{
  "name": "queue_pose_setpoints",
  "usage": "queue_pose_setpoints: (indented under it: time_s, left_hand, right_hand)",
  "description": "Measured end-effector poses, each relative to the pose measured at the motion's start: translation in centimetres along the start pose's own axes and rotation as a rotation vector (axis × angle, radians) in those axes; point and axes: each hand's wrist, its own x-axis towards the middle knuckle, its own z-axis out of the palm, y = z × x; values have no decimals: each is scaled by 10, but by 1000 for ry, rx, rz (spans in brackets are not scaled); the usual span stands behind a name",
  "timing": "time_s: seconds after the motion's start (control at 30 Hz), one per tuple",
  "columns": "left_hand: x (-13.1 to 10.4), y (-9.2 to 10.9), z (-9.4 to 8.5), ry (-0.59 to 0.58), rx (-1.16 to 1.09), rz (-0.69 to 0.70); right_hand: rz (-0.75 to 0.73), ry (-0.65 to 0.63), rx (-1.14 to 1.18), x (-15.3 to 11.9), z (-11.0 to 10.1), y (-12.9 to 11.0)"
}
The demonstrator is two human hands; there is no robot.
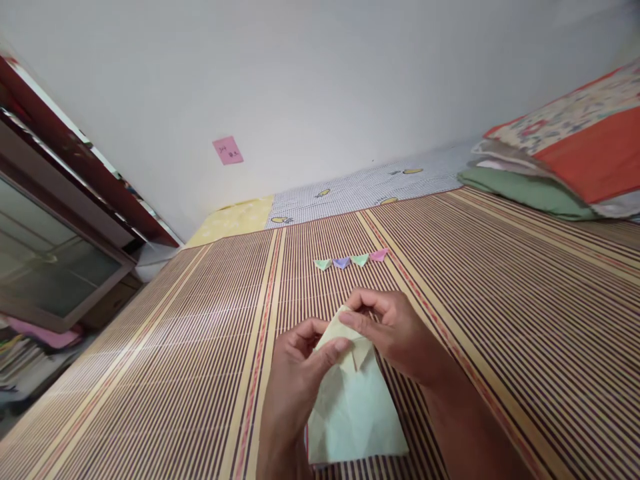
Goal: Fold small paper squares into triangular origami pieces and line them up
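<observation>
A small piece of pale yellow folded paper (356,345) is pinched between both hands, its tip pointing up and away from me. My left hand (305,363) grips its left edge, thumb on top and fingers behind. On the upper right side, my right hand (383,323) pinches the paper near its tip between thumb and fingers. Beneath it lies a pale green pad of paper (357,417) on the striped mat. Farther off, several small folded paper triangles sit in a row, among them a purple one (342,263) and a pink one (379,255).
The striped bamboo mat (200,373) covers the surface. A stack of folded bedding (590,153) lies at the back right. A pink note (228,151) sticks to the white wall. At left stands a glass-fronted cabinet (50,253).
</observation>
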Motion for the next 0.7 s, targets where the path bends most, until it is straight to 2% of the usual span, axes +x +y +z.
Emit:
queue_pose_setpoints:
  time_s: [0.17, 0.47, 0.57, 0.7]
  left_hand:
    - [-1, -2, 7, 55, 68, 14]
    - [-2, -7, 10, -15, 9, -41]
    - [1, -8, 13, 70, -107, -45]
    - [9, -8, 17, 235, -401, 46]
  right_hand:
    - [-3, -52, -50, 1, 8, -5]
    - [8, -40, -22, 0, 5, -6]
    - [54, -23, 50, 1, 0, 0]
    - [105, 20, 210, 4, 2, 6]
